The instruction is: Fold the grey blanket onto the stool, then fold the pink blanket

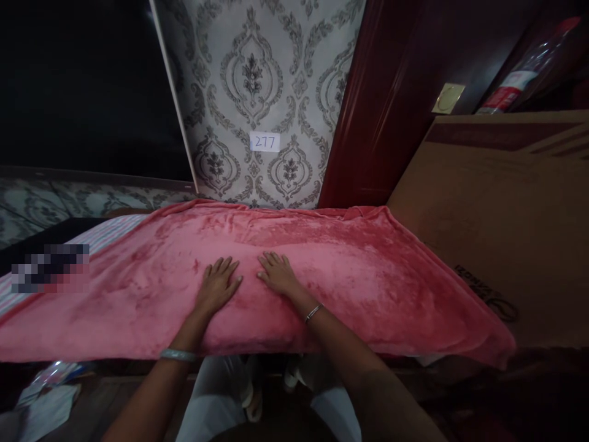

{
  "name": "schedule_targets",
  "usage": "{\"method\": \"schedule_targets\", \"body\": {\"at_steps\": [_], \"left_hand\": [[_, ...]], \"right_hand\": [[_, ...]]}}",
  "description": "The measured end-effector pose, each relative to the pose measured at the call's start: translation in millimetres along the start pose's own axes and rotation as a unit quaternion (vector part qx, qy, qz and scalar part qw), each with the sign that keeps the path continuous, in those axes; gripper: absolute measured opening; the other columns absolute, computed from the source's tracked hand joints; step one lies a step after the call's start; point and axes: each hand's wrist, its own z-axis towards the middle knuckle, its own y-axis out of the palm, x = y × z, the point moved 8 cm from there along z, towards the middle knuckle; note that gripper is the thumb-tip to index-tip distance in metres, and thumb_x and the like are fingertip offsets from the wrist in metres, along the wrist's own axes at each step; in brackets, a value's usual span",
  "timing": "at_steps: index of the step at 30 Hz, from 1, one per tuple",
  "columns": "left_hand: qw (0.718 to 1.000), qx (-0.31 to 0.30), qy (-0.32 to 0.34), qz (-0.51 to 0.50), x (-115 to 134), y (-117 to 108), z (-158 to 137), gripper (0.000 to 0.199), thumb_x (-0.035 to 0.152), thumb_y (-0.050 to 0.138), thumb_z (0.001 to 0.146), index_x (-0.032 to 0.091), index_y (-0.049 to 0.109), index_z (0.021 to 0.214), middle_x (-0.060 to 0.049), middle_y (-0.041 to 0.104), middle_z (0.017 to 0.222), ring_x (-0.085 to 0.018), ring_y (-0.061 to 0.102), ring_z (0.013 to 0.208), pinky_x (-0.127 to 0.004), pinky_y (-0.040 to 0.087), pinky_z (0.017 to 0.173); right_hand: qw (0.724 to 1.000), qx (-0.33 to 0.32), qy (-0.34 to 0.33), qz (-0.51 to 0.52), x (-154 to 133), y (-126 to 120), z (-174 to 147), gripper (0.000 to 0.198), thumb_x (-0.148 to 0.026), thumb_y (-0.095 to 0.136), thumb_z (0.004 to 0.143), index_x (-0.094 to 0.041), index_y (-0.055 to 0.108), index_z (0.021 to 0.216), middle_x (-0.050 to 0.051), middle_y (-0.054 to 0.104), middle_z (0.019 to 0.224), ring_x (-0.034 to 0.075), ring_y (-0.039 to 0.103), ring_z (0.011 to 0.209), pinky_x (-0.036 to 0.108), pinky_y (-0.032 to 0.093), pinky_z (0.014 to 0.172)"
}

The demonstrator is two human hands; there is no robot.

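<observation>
A pink plush blanket (350, 270) lies spread over a long surface in front of me, its near edge hanging over the front. My left hand (218, 283) rests palm down on the blanket, fingers stretched and apart, with a pale bangle on the wrist. Just to its right, my right hand (277, 273) also lies flat on the fabric, fingers spread, a thin silver bracelet on that wrist. Neither hand grips anything. Around the hands the pile shows lighter and darker patches, and the far edge is slightly bunched against the wall.
A striped cloth (108, 232) shows under the blanket at the left. A large cardboard box (501, 227) stands at the right, with a plastic bottle (515, 86) behind its top edge. A dark screen (87, 92) and a paper marked 277 (265, 142) are on the wall side.
</observation>
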Motion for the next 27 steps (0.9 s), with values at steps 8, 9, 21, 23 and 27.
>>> {"method": "schedule_targets", "body": {"at_steps": [8, 9, 21, 23, 27], "left_hand": [[1.000, 0.005, 0.009, -0.001, -2.8, 2.2, 3.4, 0.052, 0.040, 0.044, 0.094, 0.023, 0.054, 0.142, -0.009, 0.045, 0.154, -0.032, 0.035, 0.145, -0.055, 0.028, 0.116], [1.000, 0.005, 0.011, -0.003, -3.0, 2.5, 3.7, 0.052, 0.040, 0.043, 0.094, 0.023, 0.053, 0.142, -0.008, 0.045, 0.154, -0.032, 0.035, 0.145, -0.056, 0.028, 0.116], [1.000, 0.004, -0.001, 0.010, -4.3, 4.0, 3.9, 0.057, 0.040, 0.040, 0.094, 0.016, 0.048, 0.145, -0.013, 0.040, 0.156, -0.031, 0.032, 0.147, -0.054, 0.026, 0.118], [1.000, -0.001, -0.011, 0.014, -5.6, 5.0, 4.3, 0.060, 0.040, 0.038, 0.094, 0.012, 0.045, 0.147, -0.016, 0.036, 0.158, -0.030, 0.031, 0.147, -0.053, 0.025, 0.119], [1.000, -0.009, -0.024, 0.016, -5.0, 5.4, 6.2, 0.061, 0.039, 0.036, 0.094, 0.008, 0.045, 0.146, -0.019, 0.037, 0.157, -0.031, 0.031, 0.147, -0.053, 0.024, 0.119]], "right_hand": [[0.993, -0.005, 0.117, -0.035, 82.1, -23.6, -1.1, 0.057, -0.049, 0.031, 0.101, -0.030, 0.031, 0.155, 0.002, 0.022, 0.165, 0.021, 0.018, 0.151, 0.049, 0.015, 0.120], [0.989, -0.001, 0.139, -0.038, 99.7, -28.4, -6.1, 0.056, -0.048, 0.030, 0.102, -0.030, 0.031, 0.155, 0.003, 0.022, 0.165, 0.022, 0.018, 0.151, 0.049, 0.015, 0.120], [0.907, 0.063, 0.411, -0.065, 272.2, -74.3, -154.5, 0.059, -0.043, 0.023, 0.102, -0.020, 0.030, 0.156, 0.008, 0.023, 0.165, 0.027, 0.018, 0.151, 0.052, 0.018, 0.119], [0.887, 0.078, 0.450, -0.065, 286.0, -78.5, -178.1, 0.060, -0.043, 0.023, 0.102, -0.018, 0.031, 0.156, 0.012, 0.024, 0.164, 0.030, 0.021, 0.150, 0.055, 0.020, 0.117], [0.849, 0.114, 0.511, -0.070, 287.5, -84.7, -194.4, 0.061, -0.041, 0.023, 0.101, -0.013, 0.035, 0.154, 0.023, 0.026, 0.160, 0.039, 0.024, 0.147, 0.066, 0.025, 0.110]]}}
